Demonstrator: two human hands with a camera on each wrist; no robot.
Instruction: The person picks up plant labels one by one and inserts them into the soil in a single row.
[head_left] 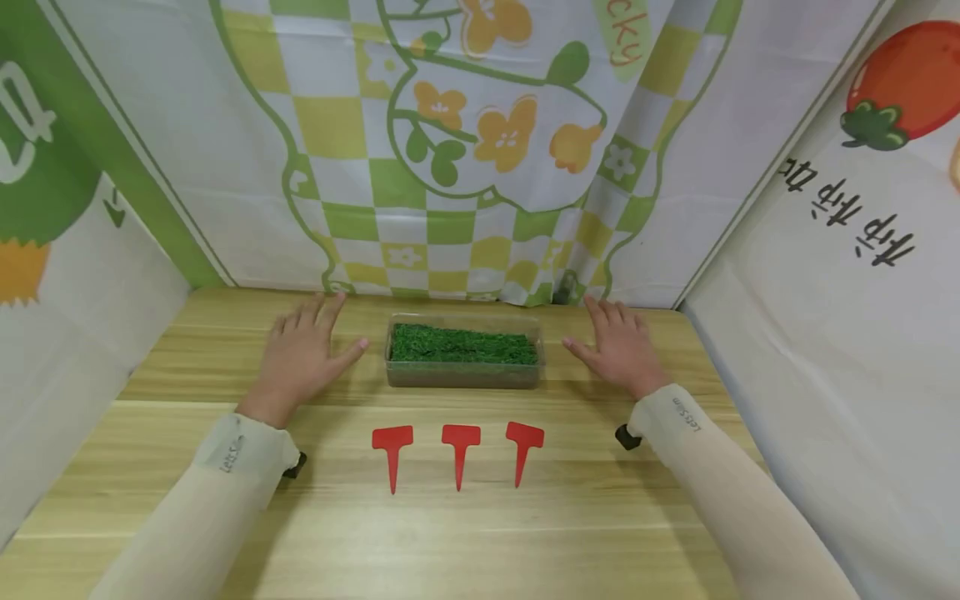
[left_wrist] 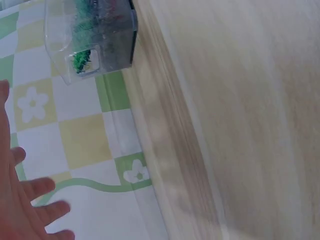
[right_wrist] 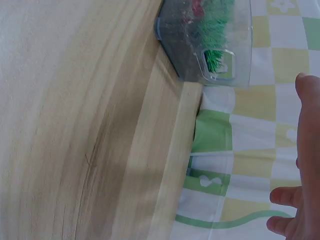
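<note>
Box (head_left: pixel 465 377), clear and holding turf (head_left: pixel 465 345), stands near the far edge of the tabletop (head_left: pixel 465 550), about midway between its side edges. The left hand (head_left: pixel 300 360) and right hand (head_left: pixel 624 346) flank it, fingers spread, gripping nothing, thumbs towards its ends without touching. Three red tags (head_left: pixel 460 442) lie in a row between box and near edge, narrow ends towards that edge. The box looks light, so a bump on one end could skid it askew or into the cloth (head_left: pixel 405 208). A sleeve (head_left: pixel 738 492) swept low could scatter the tags; lying flat, they may also be awkward to pinch.
</note>
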